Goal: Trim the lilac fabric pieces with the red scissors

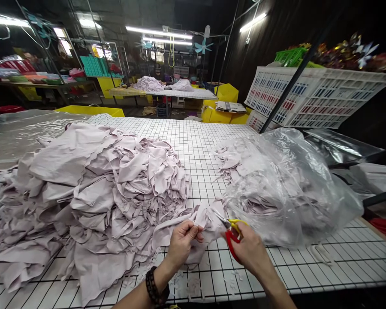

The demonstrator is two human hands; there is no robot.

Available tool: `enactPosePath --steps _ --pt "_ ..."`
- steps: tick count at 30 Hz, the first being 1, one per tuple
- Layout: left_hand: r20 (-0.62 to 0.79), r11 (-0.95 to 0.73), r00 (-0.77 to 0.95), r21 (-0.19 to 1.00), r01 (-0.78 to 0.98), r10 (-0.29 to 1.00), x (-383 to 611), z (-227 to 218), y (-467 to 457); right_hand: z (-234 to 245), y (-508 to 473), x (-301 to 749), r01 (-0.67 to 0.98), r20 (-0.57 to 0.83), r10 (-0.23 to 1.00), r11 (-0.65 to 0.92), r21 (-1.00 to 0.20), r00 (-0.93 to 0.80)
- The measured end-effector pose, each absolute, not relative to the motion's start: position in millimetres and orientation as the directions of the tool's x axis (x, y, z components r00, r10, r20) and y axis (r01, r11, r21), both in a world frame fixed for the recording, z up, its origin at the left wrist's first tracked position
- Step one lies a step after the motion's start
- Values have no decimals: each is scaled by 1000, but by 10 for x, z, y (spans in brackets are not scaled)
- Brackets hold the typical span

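**Two hands trimming a pale fabric piece at the table's near edge**

Two hands are working over a grid-printed cutting table (199,141), which is taking up most of the view. A large heap of pale lilac fabric pieces (93,193) is covering its left half, and a clear plastic bag of more pieces (289,193) is slumping on the right. White plastic crates (318,96) are standing behind the bag.

Between heap and bag, a single fabric piece (209,216) is hanging stretched above the near edge of the table. The left hand (182,242) is pinching its rim between thumb and bent fingers, a beaded bracelet (152,287) sitting on the wrist. The right hand (249,249) is gripping small red-and-yellow scissors (230,229), fingers closed through the loops, blades pointing left and meeting the cloth.

The cloth is looking thin, light and limp, so it is likely sagging wherever unsupported; gripping close beside the cutting line is probably keeping it taut. Tiny offcuts (186,279) are lying on the table beneath the hands.
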State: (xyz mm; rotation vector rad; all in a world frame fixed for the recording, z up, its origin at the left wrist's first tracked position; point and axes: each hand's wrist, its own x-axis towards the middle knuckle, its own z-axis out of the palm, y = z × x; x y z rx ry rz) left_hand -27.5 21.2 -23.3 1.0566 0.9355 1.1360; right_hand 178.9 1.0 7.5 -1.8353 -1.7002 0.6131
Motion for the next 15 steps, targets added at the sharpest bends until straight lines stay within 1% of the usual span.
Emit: enactPosePath --steps 2,4,7,15 --pt "24 2 165 988 -157 986 -266 -249 230 165 -52 1762 753 -58 996 9 -659 -63" --pt "61 -44 163 993 -106 985 -254 -267 239 208 -85 1691 764 -112 981 51 -643 -160" --pt "54 -37 187 995 -93 981 -249 -282 237 214 -73 1604 794 -99 978 90 -602 -186" --pt "18 14 257 993 -121 966 -277 -325 240 218 2 1560 829 -72 974 142 -541 -214"
